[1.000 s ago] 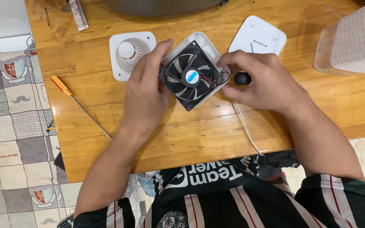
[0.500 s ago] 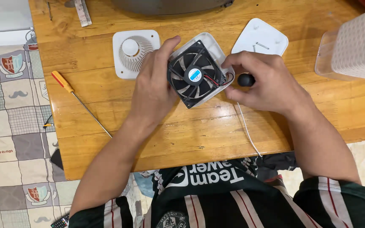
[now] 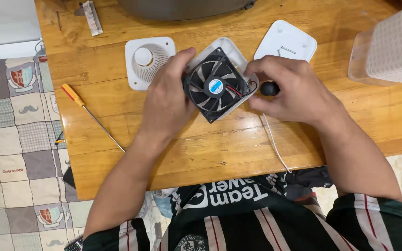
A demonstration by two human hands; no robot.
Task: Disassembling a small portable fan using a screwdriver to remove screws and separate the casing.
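We hold one black fan (image 3: 216,85) in its white housing (image 3: 235,56) above the counter (image 3: 201,139); left hand (image 3: 166,100) fingers grasp its edge; right hand (image 3: 290,90) fingers pinch a black-handled tool (image 3: 270,88); two white covers (image 3: 149,61) (image 3: 287,44) and one orange screwdriver (image 3: 89,115) lie nearby.

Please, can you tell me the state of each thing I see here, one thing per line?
black fan: tilted, sitting in the white housing, blades exposed.
white housing: open, held above the table.
left hand: gripping the fan's left edge.
right hand: holding the housing's right side, by a black knob.
white grille: detached, lying flat.
white cover plate: detached, lying flat.
screwdriver: lying unused on the table.
white cable: loose, trailing over the table's edge.
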